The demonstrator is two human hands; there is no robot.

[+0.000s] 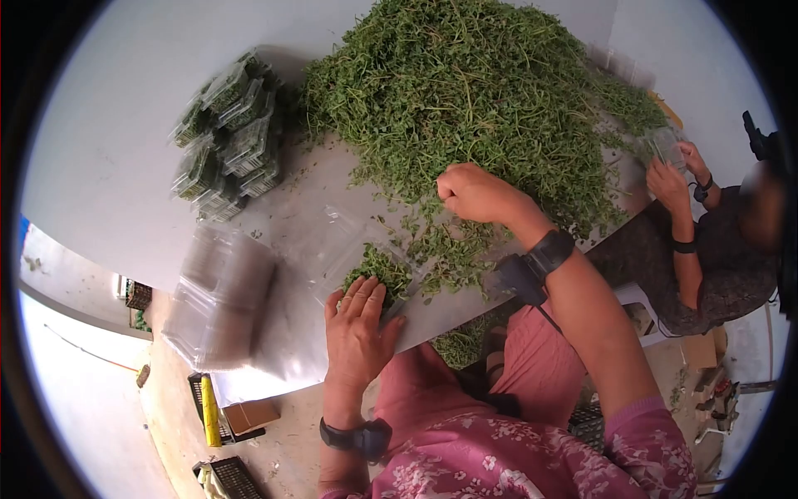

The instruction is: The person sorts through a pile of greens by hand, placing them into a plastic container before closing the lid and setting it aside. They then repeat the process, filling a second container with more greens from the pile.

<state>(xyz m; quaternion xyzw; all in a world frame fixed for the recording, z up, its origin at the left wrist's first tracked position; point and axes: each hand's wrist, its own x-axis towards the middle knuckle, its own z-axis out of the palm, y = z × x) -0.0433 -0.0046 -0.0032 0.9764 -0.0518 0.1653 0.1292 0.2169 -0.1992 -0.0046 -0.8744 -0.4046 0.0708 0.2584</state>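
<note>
Left hand flat on greens; right curled

Clear, thin plastic hinged box: open, transparent, lying on the grey smooth-topped table near its front edge. Leafy green sprigs: small-leaved, loosely bunched in the box; full extent partly covered. Large tangled mound of green leafy stems: piled high on the table beyond the box, spreading to the right. Loose green stems: thin, uneven scatter between mound and box, some near the table edge.
</note>
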